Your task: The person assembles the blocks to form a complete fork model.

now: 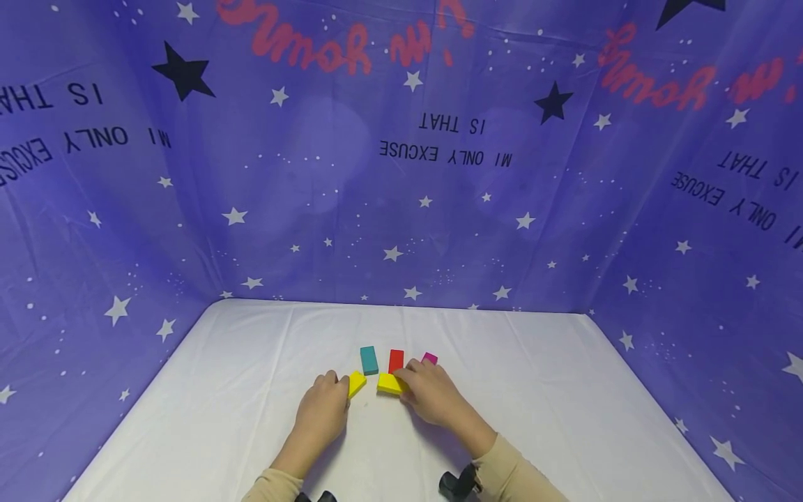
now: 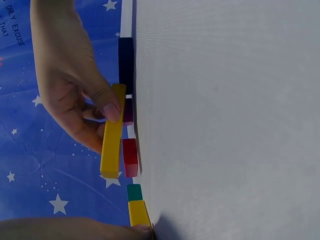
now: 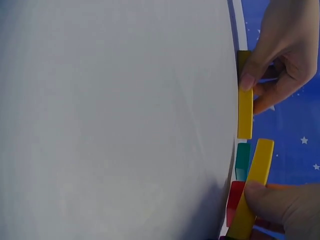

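My left hand (image 1: pixel 323 408) pinches a yellow block (image 1: pixel 356 383) between thumb and fingers. In the right wrist view this block (image 3: pixel 245 115) stands close over the white tabletop. A second yellow block (image 1: pixel 389 383) is pinched in my right hand (image 1: pixel 431 394), lifted and slightly tilted in the left wrist view (image 2: pixel 113 145). Behind the hands lie a teal block (image 1: pixel 369 360), a red block (image 1: pixel 396 360) and a magenta block (image 1: pixel 429 358), the last partly hidden by my right hand. A dark block (image 2: pixel 126 65) shows beyond the magenta one in the left wrist view.
The blocks are on a white-covered table (image 1: pixel 251 390). Purple star-printed cloth (image 1: pixel 351 209) walls it at the back and both sides. A black wrist-camera mount (image 1: pixel 461 482) sits at my right wrist, low over the table.
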Demonstrator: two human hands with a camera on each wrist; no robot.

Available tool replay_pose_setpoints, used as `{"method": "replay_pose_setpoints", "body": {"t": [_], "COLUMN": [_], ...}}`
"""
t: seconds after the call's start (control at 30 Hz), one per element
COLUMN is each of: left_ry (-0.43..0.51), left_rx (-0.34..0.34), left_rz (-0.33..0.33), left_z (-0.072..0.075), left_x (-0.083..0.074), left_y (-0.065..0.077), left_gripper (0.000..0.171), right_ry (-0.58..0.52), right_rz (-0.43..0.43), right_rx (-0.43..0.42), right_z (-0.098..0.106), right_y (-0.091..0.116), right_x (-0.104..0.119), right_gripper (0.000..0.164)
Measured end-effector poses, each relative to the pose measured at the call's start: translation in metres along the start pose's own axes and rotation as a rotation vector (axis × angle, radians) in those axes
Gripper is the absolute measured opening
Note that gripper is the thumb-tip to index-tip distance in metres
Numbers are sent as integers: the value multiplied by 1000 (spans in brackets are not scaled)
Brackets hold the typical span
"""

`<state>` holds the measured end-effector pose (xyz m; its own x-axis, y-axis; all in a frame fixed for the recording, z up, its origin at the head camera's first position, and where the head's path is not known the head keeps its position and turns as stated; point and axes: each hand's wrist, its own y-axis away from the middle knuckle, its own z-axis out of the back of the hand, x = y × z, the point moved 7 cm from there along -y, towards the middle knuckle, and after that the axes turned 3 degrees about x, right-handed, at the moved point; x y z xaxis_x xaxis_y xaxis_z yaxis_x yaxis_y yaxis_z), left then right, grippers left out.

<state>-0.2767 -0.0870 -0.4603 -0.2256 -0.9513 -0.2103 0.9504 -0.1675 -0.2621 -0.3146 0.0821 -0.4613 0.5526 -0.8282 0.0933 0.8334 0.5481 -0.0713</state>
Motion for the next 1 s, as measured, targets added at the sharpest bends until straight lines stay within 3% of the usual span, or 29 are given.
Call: {"method": "replay_pose_setpoints", "body": {"t": [0.4,1.0], "left_ry": [-6,-3], "left_rx": [9,-5], "left_rz": [5,10], "left_z": [1,-1], "left_x": [0,2], "left_y": [0,-1], "left_gripper": [32,32], "right_ry": [34,15], "right_rz": [134,136], "right_rx": [-14,22], "right_z": [3,-3], "right_y": [-1,-5], "right_x": [0,-3], "right_gripper": [42,43]}}
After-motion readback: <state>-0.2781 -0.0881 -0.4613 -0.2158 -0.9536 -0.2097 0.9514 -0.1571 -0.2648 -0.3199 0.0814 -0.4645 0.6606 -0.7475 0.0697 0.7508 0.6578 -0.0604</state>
